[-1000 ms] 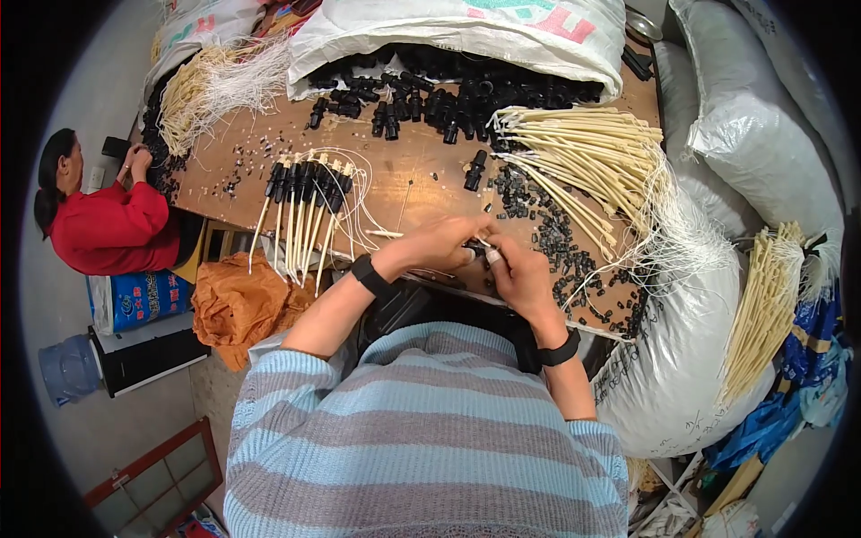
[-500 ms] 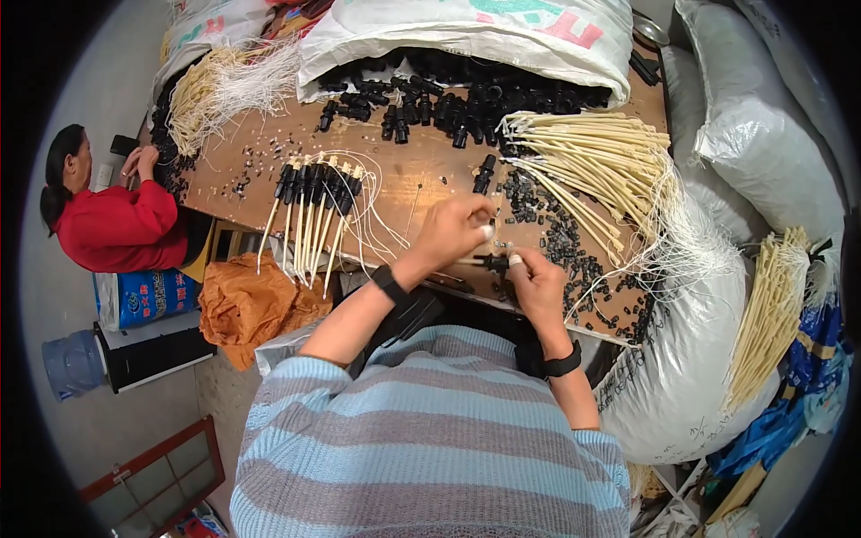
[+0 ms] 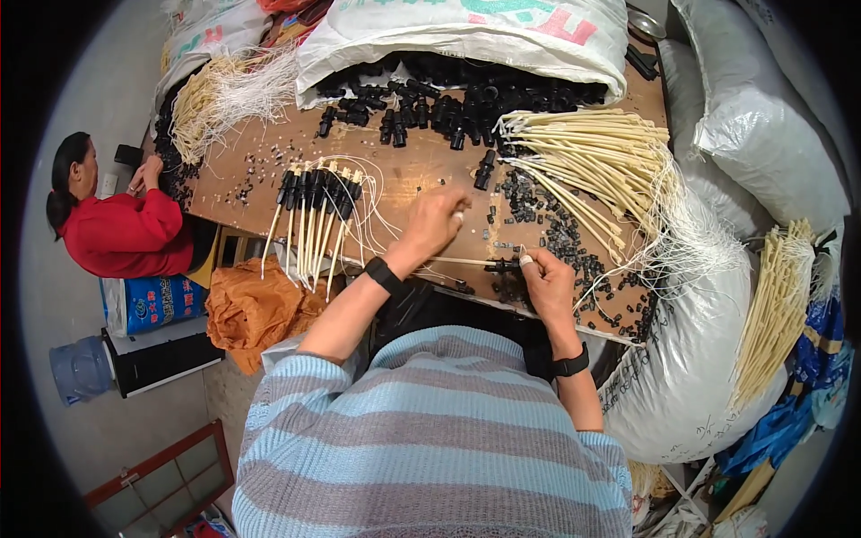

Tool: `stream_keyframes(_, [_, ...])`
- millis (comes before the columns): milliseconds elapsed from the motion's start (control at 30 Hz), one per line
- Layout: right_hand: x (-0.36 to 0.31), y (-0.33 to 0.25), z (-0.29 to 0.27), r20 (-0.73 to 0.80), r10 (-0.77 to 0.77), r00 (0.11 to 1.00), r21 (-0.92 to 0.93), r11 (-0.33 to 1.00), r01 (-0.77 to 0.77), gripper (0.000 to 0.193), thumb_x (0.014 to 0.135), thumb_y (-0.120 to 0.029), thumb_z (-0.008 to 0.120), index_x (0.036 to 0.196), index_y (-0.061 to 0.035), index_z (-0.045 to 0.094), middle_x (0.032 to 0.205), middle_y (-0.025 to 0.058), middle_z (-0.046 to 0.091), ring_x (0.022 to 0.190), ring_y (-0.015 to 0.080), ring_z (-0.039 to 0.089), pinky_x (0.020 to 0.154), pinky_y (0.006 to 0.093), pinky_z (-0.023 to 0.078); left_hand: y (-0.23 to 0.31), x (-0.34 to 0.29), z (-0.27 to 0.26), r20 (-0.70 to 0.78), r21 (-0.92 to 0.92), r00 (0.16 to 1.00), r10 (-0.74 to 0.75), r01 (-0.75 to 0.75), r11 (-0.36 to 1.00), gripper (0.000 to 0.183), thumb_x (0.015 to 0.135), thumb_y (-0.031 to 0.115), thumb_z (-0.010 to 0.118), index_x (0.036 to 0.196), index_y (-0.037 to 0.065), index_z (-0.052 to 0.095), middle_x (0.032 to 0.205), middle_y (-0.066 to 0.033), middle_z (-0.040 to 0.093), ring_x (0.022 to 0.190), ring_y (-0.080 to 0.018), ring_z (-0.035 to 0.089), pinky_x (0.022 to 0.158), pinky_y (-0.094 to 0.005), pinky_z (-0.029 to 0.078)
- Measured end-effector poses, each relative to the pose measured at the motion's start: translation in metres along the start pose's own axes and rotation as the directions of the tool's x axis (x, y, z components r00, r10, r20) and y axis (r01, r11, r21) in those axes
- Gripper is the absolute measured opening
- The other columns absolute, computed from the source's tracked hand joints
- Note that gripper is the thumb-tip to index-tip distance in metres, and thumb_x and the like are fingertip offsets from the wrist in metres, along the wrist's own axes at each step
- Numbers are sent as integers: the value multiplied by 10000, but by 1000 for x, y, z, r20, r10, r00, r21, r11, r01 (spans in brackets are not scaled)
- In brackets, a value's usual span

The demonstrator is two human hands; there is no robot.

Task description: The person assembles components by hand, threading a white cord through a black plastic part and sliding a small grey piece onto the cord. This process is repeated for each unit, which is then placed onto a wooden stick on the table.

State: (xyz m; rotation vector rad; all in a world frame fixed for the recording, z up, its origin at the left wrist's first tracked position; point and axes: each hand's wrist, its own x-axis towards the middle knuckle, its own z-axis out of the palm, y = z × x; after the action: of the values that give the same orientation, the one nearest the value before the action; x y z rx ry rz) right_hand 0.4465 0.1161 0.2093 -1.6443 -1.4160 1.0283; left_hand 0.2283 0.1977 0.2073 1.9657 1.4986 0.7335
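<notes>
My right hand (image 3: 549,280), its thumb wrapped in white, pinches the end of a black plastic fitting (image 3: 503,265) at the front edge of the table. A thin cream tube (image 3: 462,261) runs leftward out of that fitting. Above the tube hovers my left hand (image 3: 434,224), fingers curled together with a white wrap on one of them; what they hold, if anything, is too small to name. Left of it lies a row of finished-looking pieces, black fittings with cream tubes (image 3: 316,197) and white strings. A single black fitting (image 3: 484,170) lies beyond my hands.
Small black parts (image 3: 560,235) are scattered to the right, below a fanned bundle of cream tubes (image 3: 601,161). A white sack (image 3: 466,36) spills black fittings at the back. On the far left a person in red (image 3: 126,215) works at the table. Full sacks (image 3: 691,359) stand at the right.
My left hand has drawn left, away from my right hand, uncovering more of the cream tube. My right hand has shifted slightly right and still grips the fitting.
</notes>
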Motion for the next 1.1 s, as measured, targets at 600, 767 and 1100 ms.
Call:
stream_keyframes(600, [1, -2, 3, -2, 26, 1000, 56, 998, -26, 99, 888, -75, 602, 885, 1, 665, 581, -91, 405, 539, 7, 324, 484, 211, 259, 10, 17, 24, 127, -117, 949, 290, -276, 954, 253, 672, -30, 662, 911, 55, 661, 866, -84, 610, 823, -279, 608, 717, -371, 501])
stream_keyframes(767, [8, 0, 6, 20, 99, 995, 20, 995, -99, 121, 846, -7, 569, 903, 0, 675, 606, -50, 507, 566, 28, 429, 517, 216, 344, 54, -9, 30, -10, -368, 916, 402, -377, 850, 252, 675, -33, 661, 910, 53, 682, 856, -88, 627, 820, -271, 621, 717, -347, 507])
stream_keyframes(1100, [1, -21, 18, -175, -286, 942, -353, 912, 211, 120, 810, -20, 595, 899, -66, 662, 739, 112, 644, 569, 227, 624, 531, 315, 470, 60, -23, 27, 128, -678, 987, -99, 160, 718, 253, 726, -89, 561, 923, 15, 681, 784, 20, 619, 651, -58, 550, 574, -218, 439])
